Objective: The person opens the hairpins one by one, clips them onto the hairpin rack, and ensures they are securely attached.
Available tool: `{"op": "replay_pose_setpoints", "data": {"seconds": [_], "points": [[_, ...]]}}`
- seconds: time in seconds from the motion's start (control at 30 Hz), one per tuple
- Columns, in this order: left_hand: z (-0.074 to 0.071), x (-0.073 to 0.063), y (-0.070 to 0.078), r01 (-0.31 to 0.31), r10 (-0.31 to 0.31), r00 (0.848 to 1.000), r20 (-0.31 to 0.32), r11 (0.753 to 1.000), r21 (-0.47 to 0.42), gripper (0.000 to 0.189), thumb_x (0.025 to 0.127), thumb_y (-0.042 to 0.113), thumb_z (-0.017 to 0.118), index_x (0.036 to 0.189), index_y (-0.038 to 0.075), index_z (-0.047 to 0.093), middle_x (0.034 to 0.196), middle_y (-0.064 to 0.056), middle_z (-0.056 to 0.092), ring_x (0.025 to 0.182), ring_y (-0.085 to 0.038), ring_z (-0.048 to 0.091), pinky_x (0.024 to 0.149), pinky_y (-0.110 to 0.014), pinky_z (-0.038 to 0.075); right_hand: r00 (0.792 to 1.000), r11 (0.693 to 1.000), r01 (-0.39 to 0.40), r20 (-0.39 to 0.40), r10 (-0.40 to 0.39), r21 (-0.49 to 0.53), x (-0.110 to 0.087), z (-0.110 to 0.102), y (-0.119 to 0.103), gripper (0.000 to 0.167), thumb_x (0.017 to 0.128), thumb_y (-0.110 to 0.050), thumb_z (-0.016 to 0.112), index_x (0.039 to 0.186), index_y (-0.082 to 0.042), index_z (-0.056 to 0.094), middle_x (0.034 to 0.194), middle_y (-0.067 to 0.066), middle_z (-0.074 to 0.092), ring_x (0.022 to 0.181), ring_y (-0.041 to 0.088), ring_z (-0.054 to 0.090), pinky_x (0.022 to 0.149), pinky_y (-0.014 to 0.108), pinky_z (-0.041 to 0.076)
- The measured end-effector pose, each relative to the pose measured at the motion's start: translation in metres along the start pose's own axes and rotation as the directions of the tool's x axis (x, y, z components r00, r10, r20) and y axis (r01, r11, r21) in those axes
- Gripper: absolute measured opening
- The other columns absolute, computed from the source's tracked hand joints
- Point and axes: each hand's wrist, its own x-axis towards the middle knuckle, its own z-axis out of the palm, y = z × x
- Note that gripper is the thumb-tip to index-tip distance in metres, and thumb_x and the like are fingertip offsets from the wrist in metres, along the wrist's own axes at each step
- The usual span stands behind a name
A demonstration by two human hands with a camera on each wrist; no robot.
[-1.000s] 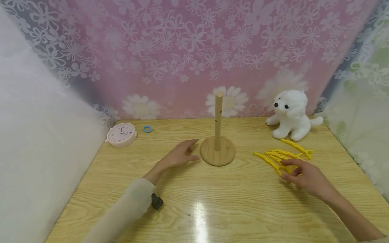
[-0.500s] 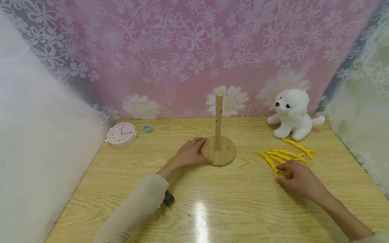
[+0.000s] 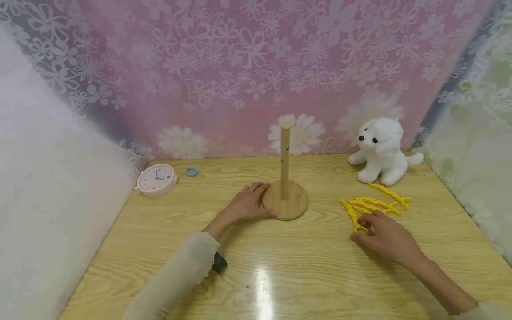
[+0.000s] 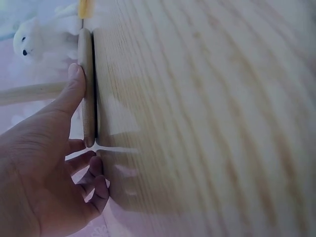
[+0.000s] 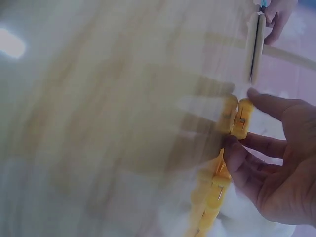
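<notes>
A wooden paper towel holder stands upright with its round base flat on the table. My left hand grips the base's left edge, its thumb on top and the other fingers around the rim. To the right lie several yellow long-jawed clips with forked handle ends, roughly fanned out. My right hand has thumb and fingers around the forked end of the leftmost clip. The right wrist view shows this clip between the thumb and the fingers, close to the tabletop.
A white plush dog sits behind the clips. At the back left are a pink clock lying face up and a small blue ring. Flowered pink cloth hangs along the table's back edge.
My left hand has moved right and taken hold of the holder's base. My right hand has come slightly left and closed around the leftmost clip's end, and that clip has turned a little.
</notes>
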Motion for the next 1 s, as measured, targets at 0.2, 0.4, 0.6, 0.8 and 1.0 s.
{"op": "replay_pose_setpoints", "data": {"seconds": [0.2, 0.4, 0.6, 0.8, 1.0], "points": [[0.0003, 0.0008, -0.0001, 0.006, -0.007, 1.000, 0.017, 0.999, 0.035, 0.103, 0.088, 0.072, 0.068, 0.167, 0.023, 0.025, 0.168, -0.003, 0.031, 0.145, -0.032, 0.039, 0.111, -0.055, 0.040, 1.000, 0.999, 0.022, 0.000, -0.022, -0.038, -0.0005, -0.0004, -0.0044, 0.045, 0.088, -0.027, 0.084, 0.123, -0.002, 0.070, 0.109, 0.014, 0.066, 0.079, 0.019, 0.063, 0.060, 0.040, 0.051], [-0.0007, 0.0012, 0.0003, 0.005, -0.006, 1.000, 0.025, 0.999, 0.045, 0.103, 0.088, 0.072, 0.067, 0.168, 0.023, 0.024, 0.168, -0.003, 0.030, 0.145, -0.033, 0.039, 0.111, -0.055, 0.041, 1.000, 1.000, 0.009, -0.020, -0.010, -0.009, -0.0039, 0.0001, -0.0025, 0.051, 0.086, -0.032, 0.087, 0.121, 0.001, 0.068, 0.113, 0.022, 0.064, 0.085, 0.026, 0.066, 0.066, 0.046, 0.055], [-0.0003, 0.0012, -0.0006, 0.003, -0.005, 1.000, 0.026, 0.999, 0.047, 0.103, 0.088, 0.073, 0.067, 0.168, 0.023, 0.024, 0.168, -0.003, 0.029, 0.145, -0.034, 0.038, 0.111, -0.056, 0.040, 0.997, 0.999, 0.050, -0.057, -0.050, 0.003, -0.0043, 0.0021, -0.0013, 0.035, 0.087, -0.014, 0.083, 0.113, 0.003, 0.067, 0.106, 0.018, 0.066, 0.083, 0.024, 0.064, 0.067, 0.043, 0.054], [-0.0008, -0.0001, 0.0002, -0.002, 0.001, 1.000, 0.029, 0.999, 0.032, 0.103, 0.089, 0.071, 0.068, 0.167, 0.021, 0.025, 0.168, -0.004, 0.029, 0.145, -0.034, 0.039, 0.111, -0.056, 0.040, 0.996, 0.986, 0.001, -0.093, 0.014, 0.168, -0.0044, -0.0003, -0.0011, 0.035, 0.092, -0.004, 0.072, 0.124, 0.006, 0.063, 0.109, 0.022, 0.067, 0.068, 0.012, 0.056, 0.055, 0.030, 0.047], [-0.0012, 0.0000, 0.0009, 0.004, -0.005, 1.000, 0.031, 0.999, 0.034, 0.103, 0.089, 0.072, 0.068, 0.168, 0.021, 0.024, 0.168, -0.003, 0.029, 0.145, -0.034, 0.038, 0.111, -0.056, 0.039, 0.991, 0.947, -0.016, -0.118, 0.057, 0.322, -0.0041, -0.0031, -0.0004, 0.033, 0.103, -0.013, 0.066, 0.128, 0.006, 0.059, 0.107, 0.020, 0.063, 0.067, 0.013, 0.061, 0.054, 0.030, 0.051]]}}
